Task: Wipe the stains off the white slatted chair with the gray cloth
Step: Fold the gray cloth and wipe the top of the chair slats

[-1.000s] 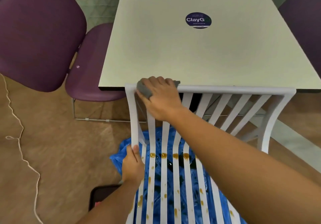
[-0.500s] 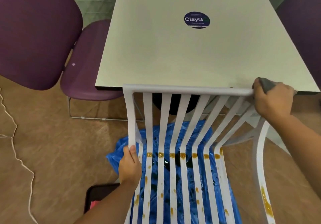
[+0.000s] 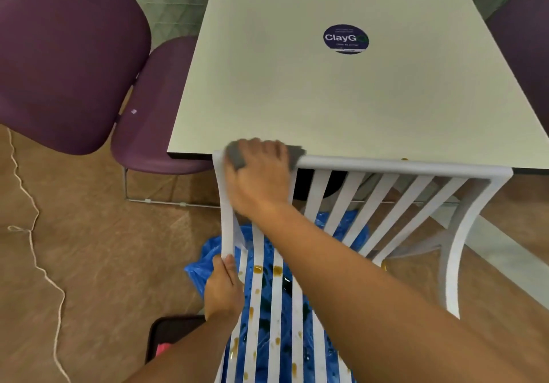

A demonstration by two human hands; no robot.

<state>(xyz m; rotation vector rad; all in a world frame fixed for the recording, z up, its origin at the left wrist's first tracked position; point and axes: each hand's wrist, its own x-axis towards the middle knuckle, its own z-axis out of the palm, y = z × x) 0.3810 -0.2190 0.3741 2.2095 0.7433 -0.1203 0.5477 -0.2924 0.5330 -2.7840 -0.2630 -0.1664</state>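
Note:
The white slatted chair (image 3: 401, 165) stands in front of me, its top rail against the table edge. Brown stains (image 3: 258, 269) dot the seat slats low in the view. My right hand (image 3: 258, 174) presses the gray cloth (image 3: 236, 156) onto the left end of the top rail, fingers wrapped over it. My left hand (image 3: 222, 287) grips the chair's left side post where the back meets the seat. My right forearm hides several slats.
A white table (image 3: 341, 91) with a round dark sticker (image 3: 346, 38) lies just beyond the chair. Purple chairs (image 3: 68, 55) stand at the left and far right. A blue plastic sheet (image 3: 202, 269) lies under the chair. A cord (image 3: 32, 228) trails over the brown floor; a dark tray (image 3: 172, 335) sits bottom left.
My right hand with the cloth has swept along the top rail from its left end to the right end and back to the left end. My left hand kept its grip.

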